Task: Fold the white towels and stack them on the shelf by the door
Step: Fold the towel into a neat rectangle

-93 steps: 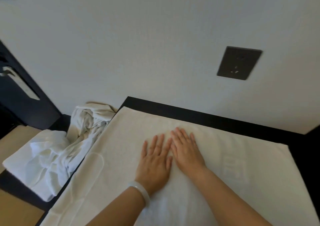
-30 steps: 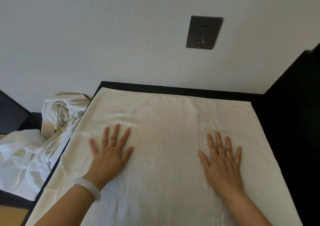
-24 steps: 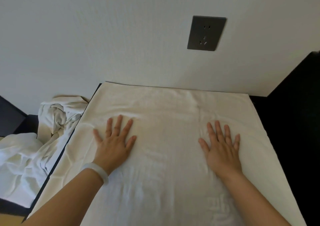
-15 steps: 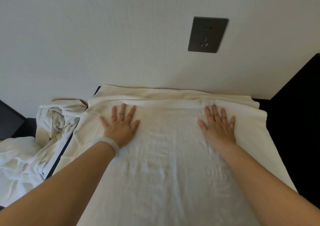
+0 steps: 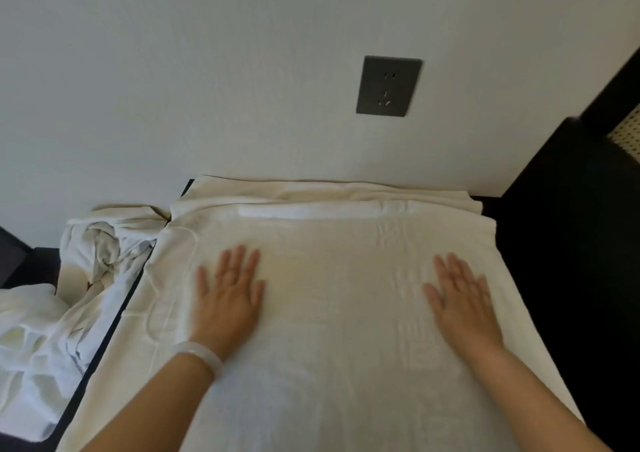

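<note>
Towel (image 5: 339, 313): white, spread flat over the dark desk (image 5: 117, 316) and covering nearly all of its top.
Far edge (image 5: 311, 209): bunched into a long rumpled ridge at 12 o'clock, against the wall.
Left hand (image 5: 228, 299): palm down on the towel, fingers straight and a little spread, pointing to 12 o'clock. It grips nothing and looks slightly blurred.
Right hand (image 5: 462, 299): also flat with straight fingers, pressing the cloth, holding nothing.
Towel and hands: the cloth lies under both palms. The left hand sits at 9 o'clock of its middle, the right at 3 o'clock, well apart, with smooth cloth between them. The ridge lies beyond the fingertips, not touching them.
Bracelet (image 5: 201, 354): pale band on the left wrist.
Crumpled towels (image 5: 69, 295): loose white heap at 9 o'clock, just beside the desk.
Socket plate (image 5: 388, 86): dark, on the white wall at 12 o'clock.
</note>
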Motion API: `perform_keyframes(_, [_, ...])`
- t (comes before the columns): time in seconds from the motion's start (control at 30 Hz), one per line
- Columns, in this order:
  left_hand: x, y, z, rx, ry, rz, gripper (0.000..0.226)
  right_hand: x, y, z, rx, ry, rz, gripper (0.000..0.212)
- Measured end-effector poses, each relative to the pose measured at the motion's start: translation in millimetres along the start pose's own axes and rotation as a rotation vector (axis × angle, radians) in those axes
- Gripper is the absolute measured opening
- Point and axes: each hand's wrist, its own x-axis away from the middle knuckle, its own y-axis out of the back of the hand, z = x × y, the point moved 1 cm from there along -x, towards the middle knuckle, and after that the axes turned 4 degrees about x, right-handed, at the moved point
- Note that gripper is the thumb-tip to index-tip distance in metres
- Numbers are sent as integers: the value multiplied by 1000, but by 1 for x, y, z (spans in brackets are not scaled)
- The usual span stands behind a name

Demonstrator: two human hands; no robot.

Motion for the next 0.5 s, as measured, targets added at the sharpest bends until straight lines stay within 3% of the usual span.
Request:
perform_keyframes(0.07, [1,7,-3,33,113,49,61,7,6,-2,-3,-92,60,64])
perform_keyframes(0.1, [3,8,-18,38,90,35,60,13,5,9,-8,-72,44,61])
perform_keyframes(0.17, [16,2,-64,23,-145,-78,56,30,1,43,-20,104,-64,58])
perform_keyframes(0.27, [39,-20,-111,8,-422,-14,56,48,-13,64,-16,323,-27,59])
perform_keyframes(0.37, [44,-33,-109,19,-410,13,57,46,-5,10,-35,110,-55,68])
perform_keyframes(0.5, [41,-35,-109,9,-400,-3,58,54,1,-69,-16,-274,11,63])
